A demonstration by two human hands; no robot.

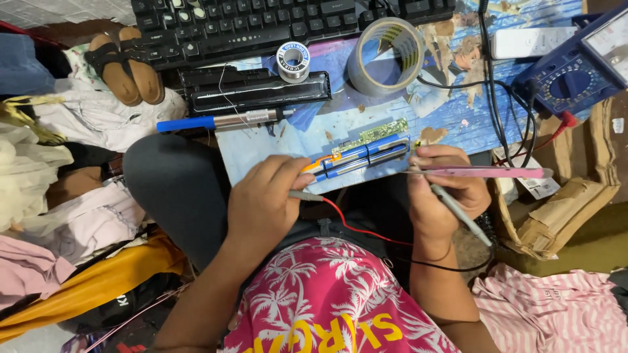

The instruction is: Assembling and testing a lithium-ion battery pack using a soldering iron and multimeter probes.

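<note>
Blue cell pack (363,155) lies long-axis L-R between hands: left hand (265,202) grips red-lead probe (305,195) at its L end, right hand (445,189) pinches pink tweezers (484,172) w/ second probe (461,214).

Glossy blue battery cells (366,155), peeling board (458,111)

Surface (451,111): blue patterned top, worn and peeling in patches. Lying on it: black keyboard (275,23) at far edge; black battery casing (258,91); small solder spool (293,61); roll of clear tape (386,55); blue battery cells with green circuit strip (366,153) near front edge; blue multimeter (579,68) at right; black leads (497,111).
</note>
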